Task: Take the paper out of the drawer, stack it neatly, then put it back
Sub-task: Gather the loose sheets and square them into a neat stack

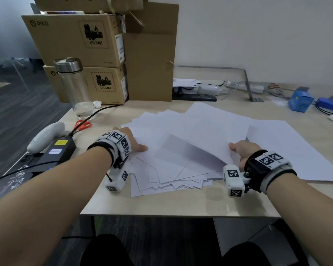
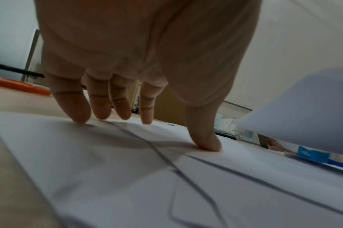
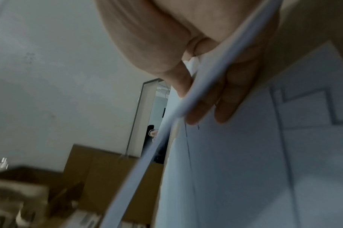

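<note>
Head view: loose white paper (image 1: 183, 150) fanned out messily across the desk (image 1: 161, 204), none of it squared up. Left hand (image 1: 132, 142) lies flat on the left side of the spread, fingers straight, pressing down. Right hand (image 1: 242, 150) grips the near right edge of a lifted bunch of sheets, thumb on top, the bunch tilted up off the rest. Behind: cardboard boxes (image 1: 75, 39), a clear bottle (image 1: 75, 87), orange scissors (image 1: 83, 124), a blue box (image 1: 300, 101) far right. Left wrist view: left hand (image 2: 137, 61) with fingertips (image 2: 78, 117) and thumb touching the top sheets, fingers extended, nothing held; the lifted bunch hangs at right. Right wrist view: right hand (image 3: 196, 69) pinches a thin stack of paper (image 3: 147, 154), thumb on one face, fingers (image 3: 225, 111) on the other; more sheets lie below on the right.
</note>
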